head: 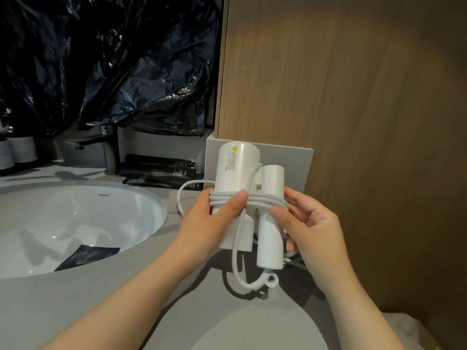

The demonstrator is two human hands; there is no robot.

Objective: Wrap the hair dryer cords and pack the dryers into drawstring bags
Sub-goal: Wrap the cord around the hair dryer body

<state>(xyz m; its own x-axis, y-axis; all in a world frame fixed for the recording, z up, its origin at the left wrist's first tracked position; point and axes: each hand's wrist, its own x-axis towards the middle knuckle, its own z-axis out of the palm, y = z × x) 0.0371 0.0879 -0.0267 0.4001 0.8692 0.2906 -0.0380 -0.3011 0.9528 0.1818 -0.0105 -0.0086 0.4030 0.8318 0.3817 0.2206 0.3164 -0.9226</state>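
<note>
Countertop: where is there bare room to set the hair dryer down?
The widest bare patch is the near countertop, between the sink and the wooden panel, below the hair dryer held by the left hand and right hand. The back strip by the faucet is crowded with black sachets; a black packet lies in the basin.

A bathroom: white sink (141, 238), faucet (106, 145), grey counter (101, 299).

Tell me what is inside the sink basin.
A dark packet lies inside the white sink, against its near wall. The countertop rim hides the packet's lower edge and the nearest part of the basin. No drain shows.
</note>
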